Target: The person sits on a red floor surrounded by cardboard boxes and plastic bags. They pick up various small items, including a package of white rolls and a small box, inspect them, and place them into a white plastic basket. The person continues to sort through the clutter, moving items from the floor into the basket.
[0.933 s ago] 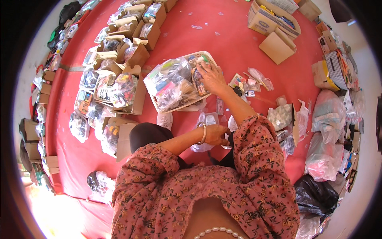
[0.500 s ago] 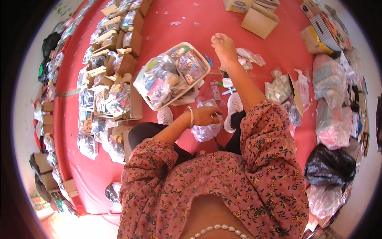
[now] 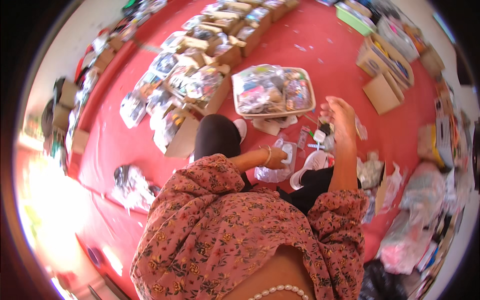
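Observation:
My left hand (image 3: pixel 275 158), with a bracelet at the wrist, is low between my knees. Its fingers close on a small white rounded object (image 3: pixel 287 153) whose kind I cannot make out. A crumpled clear plastic bag (image 3: pixel 272 174) lies just beneath. My right hand (image 3: pixel 339 113) is raised above the floor to the right of the basket, fingers loosely curled and apart, holding nothing. Beyond my left hand stands a cream basket (image 3: pixel 272 114) filled with bagged items. Small things, including a white piece (image 3: pixel 319 135) and a pink strip (image 3: pixel 303 135), lie under and beside my right forearm.
Rows of open cardboard boxes (image 3: pixel 220 95) with wrapped goods run along the left. An empty-looking box (image 3: pixel 384 93) and a light green bin (image 3: pixel 354 20) are at the far right. Large plastic bags (image 3: pixel 407 240) line the right side of the red floor (image 3: pixel 195 135).
My view has turned, so the basket and boxes appear farther right. My right hand is drawn back nearer to me. The white object now shows at my left fingers.

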The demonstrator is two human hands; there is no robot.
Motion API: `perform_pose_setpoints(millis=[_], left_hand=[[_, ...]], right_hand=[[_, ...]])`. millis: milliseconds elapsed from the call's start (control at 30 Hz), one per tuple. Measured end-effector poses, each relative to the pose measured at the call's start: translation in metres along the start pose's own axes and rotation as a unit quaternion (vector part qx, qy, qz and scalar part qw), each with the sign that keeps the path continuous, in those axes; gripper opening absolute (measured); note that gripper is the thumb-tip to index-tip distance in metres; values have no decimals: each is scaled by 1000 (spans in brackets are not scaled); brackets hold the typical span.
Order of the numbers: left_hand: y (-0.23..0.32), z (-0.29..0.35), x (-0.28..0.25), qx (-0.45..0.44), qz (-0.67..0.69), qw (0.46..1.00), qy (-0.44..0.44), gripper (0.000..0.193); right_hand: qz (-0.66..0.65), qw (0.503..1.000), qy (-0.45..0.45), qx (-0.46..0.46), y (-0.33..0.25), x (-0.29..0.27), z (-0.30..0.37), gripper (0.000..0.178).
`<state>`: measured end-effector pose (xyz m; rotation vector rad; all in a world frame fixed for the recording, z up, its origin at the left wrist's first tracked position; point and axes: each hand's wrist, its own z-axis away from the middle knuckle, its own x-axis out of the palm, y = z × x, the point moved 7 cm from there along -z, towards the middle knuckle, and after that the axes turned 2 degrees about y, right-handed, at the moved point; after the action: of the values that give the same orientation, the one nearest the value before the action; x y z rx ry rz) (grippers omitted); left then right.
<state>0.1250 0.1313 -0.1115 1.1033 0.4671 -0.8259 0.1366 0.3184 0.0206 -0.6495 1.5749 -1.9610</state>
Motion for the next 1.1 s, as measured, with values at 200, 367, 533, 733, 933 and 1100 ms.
perform_pose_setpoints(millis=[200,367,533,733,933,1100], left_hand=[[26,-5,30,157,-206,938,230,20],[62,33,-31,106,-5,923,369,27],[75,152,-76,61,137,902,405,26],[-80,385,-46,-228,282,679,638,18],[-179,443,126,-314,600,317,664,24],[-197,400,200,-408,636,293,585,27]], right_hand=[[157,985,-62,-35,2,32,15,25],[227,971,-70,-22,17,32,13,26],[260,963,-67,9,34,23,9,26],[237,971,-35,11,30,18,6,25],[206,977,-42,38,34,21,7,26],[217,974,-34,56,32,22,17,26]])
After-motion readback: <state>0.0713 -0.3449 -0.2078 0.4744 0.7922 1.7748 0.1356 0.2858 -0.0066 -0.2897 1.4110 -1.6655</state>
